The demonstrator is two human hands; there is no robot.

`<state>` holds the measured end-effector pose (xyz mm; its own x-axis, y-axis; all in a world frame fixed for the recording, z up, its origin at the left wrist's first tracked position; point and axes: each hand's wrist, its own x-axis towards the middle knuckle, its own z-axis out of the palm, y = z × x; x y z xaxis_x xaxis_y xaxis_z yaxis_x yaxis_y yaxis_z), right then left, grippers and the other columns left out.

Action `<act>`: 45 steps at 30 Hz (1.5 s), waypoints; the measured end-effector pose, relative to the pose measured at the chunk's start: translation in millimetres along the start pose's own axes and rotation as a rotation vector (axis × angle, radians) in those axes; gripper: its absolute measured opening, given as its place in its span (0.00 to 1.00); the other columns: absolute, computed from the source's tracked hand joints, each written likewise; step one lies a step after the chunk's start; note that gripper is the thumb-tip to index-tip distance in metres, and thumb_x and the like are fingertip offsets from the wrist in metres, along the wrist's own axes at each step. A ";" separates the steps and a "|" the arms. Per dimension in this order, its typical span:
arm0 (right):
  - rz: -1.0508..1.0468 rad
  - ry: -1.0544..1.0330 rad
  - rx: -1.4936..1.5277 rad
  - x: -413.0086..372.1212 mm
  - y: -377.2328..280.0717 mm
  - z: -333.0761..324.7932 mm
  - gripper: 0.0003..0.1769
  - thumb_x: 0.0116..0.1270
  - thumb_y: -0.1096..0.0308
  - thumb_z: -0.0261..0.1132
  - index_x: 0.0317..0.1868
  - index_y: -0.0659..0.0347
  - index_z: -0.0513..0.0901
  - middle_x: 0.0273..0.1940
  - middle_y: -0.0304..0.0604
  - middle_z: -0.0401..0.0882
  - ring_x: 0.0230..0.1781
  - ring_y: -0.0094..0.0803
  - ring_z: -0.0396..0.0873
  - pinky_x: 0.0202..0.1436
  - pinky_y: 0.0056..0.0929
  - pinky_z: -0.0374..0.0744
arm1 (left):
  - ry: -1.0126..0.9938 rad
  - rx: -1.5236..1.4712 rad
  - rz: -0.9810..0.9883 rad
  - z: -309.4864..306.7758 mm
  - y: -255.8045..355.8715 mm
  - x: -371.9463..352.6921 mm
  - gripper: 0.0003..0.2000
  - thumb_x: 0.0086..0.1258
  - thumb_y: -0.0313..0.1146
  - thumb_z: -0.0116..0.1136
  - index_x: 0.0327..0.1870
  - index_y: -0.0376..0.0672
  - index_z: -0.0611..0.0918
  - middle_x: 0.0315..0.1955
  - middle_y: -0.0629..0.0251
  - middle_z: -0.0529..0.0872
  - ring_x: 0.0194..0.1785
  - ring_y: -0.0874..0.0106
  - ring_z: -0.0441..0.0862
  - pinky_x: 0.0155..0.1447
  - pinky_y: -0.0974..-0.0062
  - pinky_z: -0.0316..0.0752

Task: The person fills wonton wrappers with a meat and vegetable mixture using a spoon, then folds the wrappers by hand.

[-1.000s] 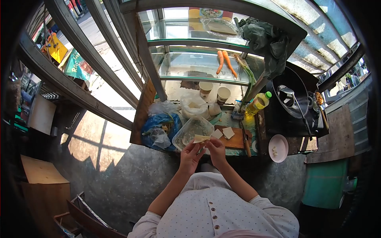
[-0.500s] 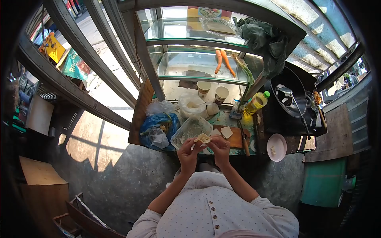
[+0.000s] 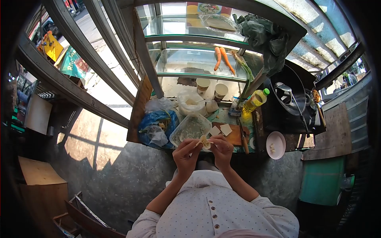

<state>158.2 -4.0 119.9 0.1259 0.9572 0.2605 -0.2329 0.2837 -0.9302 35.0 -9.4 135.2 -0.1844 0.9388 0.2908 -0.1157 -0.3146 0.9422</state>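
Head view: a wrapper [image 3: 205,142] is pinched from both sides, left hand [image 3: 185,155] and right hand [image 3: 222,150] each clamped on it, presumably to steady its folds; it is held near the tub [image 3: 192,127], pale squares [image 3: 226,129] being kept handy on the board [image 3: 235,138].

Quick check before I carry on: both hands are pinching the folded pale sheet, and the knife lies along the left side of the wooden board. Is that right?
Not quite: the knife lies along the right side of the wooden board, as the head view shows. The left hand and right hand do pinch the folded pale sheet.
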 end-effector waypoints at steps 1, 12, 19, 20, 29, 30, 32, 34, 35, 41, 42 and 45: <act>0.001 0.004 -0.004 0.1 -1.4 0.4 0.08 0.54 0.81 0.65 0.37 0.66 0.83 0.36 0.42 0.78 0.37 0.25 0.75 0.41 0.20 0.72 | -0.009 0.010 0.017 -0.7 0.8 0.5 0.08 0.57 0.17 0.61 0.39 0.32 0.82 0.34 0.63 0.81 0.36 0.80 0.78 0.37 0.87 0.75; -0.090 0.004 -0.132 1.3 -13.8 0.1 0.06 0.53 0.78 0.68 0.34 0.67 0.83 0.32 0.42 0.79 0.33 0.26 0.77 0.37 0.21 0.74 | -0.176 0.112 0.078 -5.6 7.9 4.7 0.10 0.56 0.15 0.61 0.39 0.32 0.82 0.35 0.59 0.82 0.36 0.76 0.79 0.38 0.84 0.78; -0.156 0.045 -0.234 1.6 -24.5 -9.3 0.05 0.53 0.77 0.68 0.32 0.65 0.83 0.32 0.42 0.80 0.32 0.27 0.78 0.36 0.22 0.75 | -0.205 -0.047 -0.097 6.9 11.0 6.3 0.10 0.56 0.15 0.60 0.39 0.35 0.82 0.34 0.60 0.82 0.36 0.76 0.80 0.36 0.85 0.77; -0.150 0.070 -0.236 0.3 -26.2 -11.8 0.06 0.52 0.78 0.68 0.32 0.65 0.83 0.32 0.42 0.80 0.32 0.27 0.78 0.36 0.22 0.75 | -0.222 -0.052 -0.097 9.8 10.1 6.6 0.10 0.56 0.15 0.59 0.38 0.34 0.82 0.33 0.60 0.82 0.36 0.76 0.79 0.37 0.84 0.77; -0.103 0.196 -0.328 -17.4 -51.3 -66.5 0.07 0.48 0.79 0.70 0.31 0.64 0.83 0.31 0.41 0.80 0.32 0.26 0.79 0.36 0.21 0.76 | -0.581 0.022 0.055 55.3 -1.7 18.9 0.11 0.49 0.15 0.64 0.34 0.36 0.83 0.30 0.62 0.82 0.35 0.73 0.80 0.38 0.81 0.77; -0.091 0.219 -0.326 -21.0 -53.1 -73.9 0.07 0.49 0.79 0.70 0.31 0.64 0.83 0.31 0.41 0.80 0.32 0.26 0.79 0.36 0.21 0.76 | -0.625 0.023 0.048 62.8 -3.2 19.1 0.11 0.48 0.16 0.64 0.34 0.37 0.83 0.29 0.62 0.82 0.35 0.72 0.80 0.38 0.81 0.77; -0.072 0.276 -0.267 -29.2 -53.1 -88.9 0.07 0.50 0.79 0.69 0.32 0.64 0.83 0.31 0.41 0.81 0.31 0.25 0.79 0.35 0.21 0.76 | -0.717 0.040 0.036 77.7 -9.1 17.4 0.11 0.49 0.17 0.64 0.35 0.37 0.83 0.30 0.62 0.82 0.36 0.72 0.80 0.38 0.80 0.77; -0.065 0.339 -0.153 -36.2 -44.3 -106.0 0.07 0.52 0.78 0.69 0.34 0.65 0.83 0.32 0.40 0.81 0.30 0.23 0.78 0.34 0.20 0.76 | -0.809 0.071 0.034 92.5 -20.5 14.7 0.11 0.51 0.19 0.64 0.37 0.38 0.83 0.33 0.62 0.82 0.37 0.73 0.80 0.40 0.80 0.77; 0.001 0.412 -0.083 -39.1 -40.7 -115.5 0.07 0.53 0.78 0.68 0.35 0.66 0.83 0.32 0.40 0.81 0.30 0.22 0.78 0.33 0.19 0.75 | -0.818 0.028 -0.113 102.5 -22.6 11.5 0.12 0.53 0.20 0.64 0.40 0.38 0.82 0.35 0.62 0.82 0.39 0.74 0.80 0.41 0.81 0.77; 0.122 0.906 -0.272 -52.5 26.4 -249.2 0.05 0.59 0.73 0.65 0.35 0.66 0.81 0.28 0.35 0.80 0.23 0.16 0.75 0.27 0.15 0.74 | -0.799 0.076 -0.370 129.0 -47.9 0.1 0.15 0.59 0.27 0.62 0.48 0.39 0.80 0.42 0.64 0.81 0.42 0.76 0.79 0.42 0.81 0.77; 0.135 0.983 -0.375 -57.0 42.3 -280.2 0.06 0.59 0.73 0.65 0.35 0.66 0.81 0.28 0.36 0.80 0.24 0.16 0.75 0.25 0.15 0.74 | -0.798 0.087 -0.356 124.6 -52.3 0.1 0.14 0.59 0.28 0.62 0.47 0.40 0.80 0.41 0.63 0.81 0.41 0.76 0.79 0.42 0.80 0.77; 0.262 1.094 -0.760 -61.8 78.5 -357.7 0.10 0.54 0.68 0.69 0.32 0.66 0.82 0.24 0.38 0.80 0.19 0.20 0.76 0.23 0.17 0.74 | -0.772 0.174 -0.352 104.2 -63.6 0.2 0.13 0.61 0.30 0.61 0.46 0.41 0.80 0.41 0.63 0.81 0.40 0.76 0.80 0.41 0.79 0.77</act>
<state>477.1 -61.1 -61.8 0.9384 0.3421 0.0493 0.1725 -0.3398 -0.9245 144.0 25.4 92.6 0.5558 0.8298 -0.0501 0.1211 -0.0212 0.9924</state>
